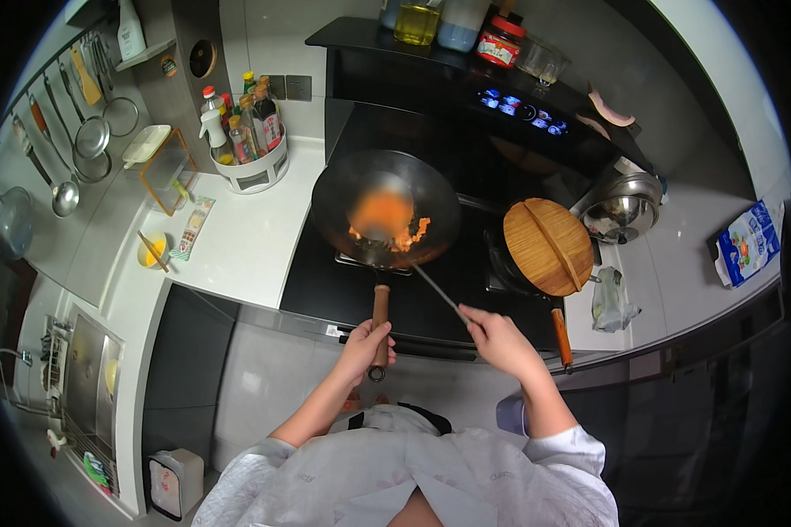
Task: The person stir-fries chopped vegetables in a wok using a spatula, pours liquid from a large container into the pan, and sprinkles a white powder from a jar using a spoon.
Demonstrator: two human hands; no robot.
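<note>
My left hand (367, 346) grips the wooden handle (381, 316) of a dark wok (385, 165) on the black cooktop. My right hand (498, 337) holds the thin metal handle of a utensil (440, 288) that reaches down into the wok; its working end is hard to make out. Orange food pieces (412, 237) lie low in the wok, and a blurred orange patch shows above them. To the right, a round wooden lid (548, 247) covers a second pan with a wooden handle (560, 336).
On the left counter are a bowl of yellow liquid (153, 250) with chopsticks, a long packet (193, 227) and a white bottle rack (254, 172). Metal lids (623, 214), a plastic bag (613, 300) and a blue packet (750, 247) are at right. A sink (92, 382) is far left.
</note>
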